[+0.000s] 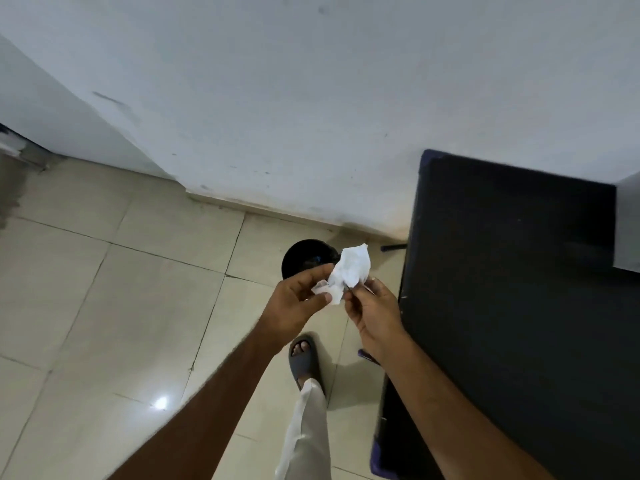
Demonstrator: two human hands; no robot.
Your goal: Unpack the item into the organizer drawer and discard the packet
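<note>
A crumpled white packet [350, 271] is held between both of my hands above the tiled floor. My left hand [298, 299] pinches its lower left part between thumb and fingers. My right hand [372, 311] grips its lower right edge with the fingertips. Just beyond the packet, a round black bin [304, 258] stands on the floor near the wall, partly hidden by the packet and my left hand. The organizer drawer is not in view.
A black table [519, 306] fills the right side, close to my right arm, with a pale object [628, 223] at its far right. A white wall [311, 98] runs behind the bin. My foot in a grey slipper [304, 358] stands on the beige tiles.
</note>
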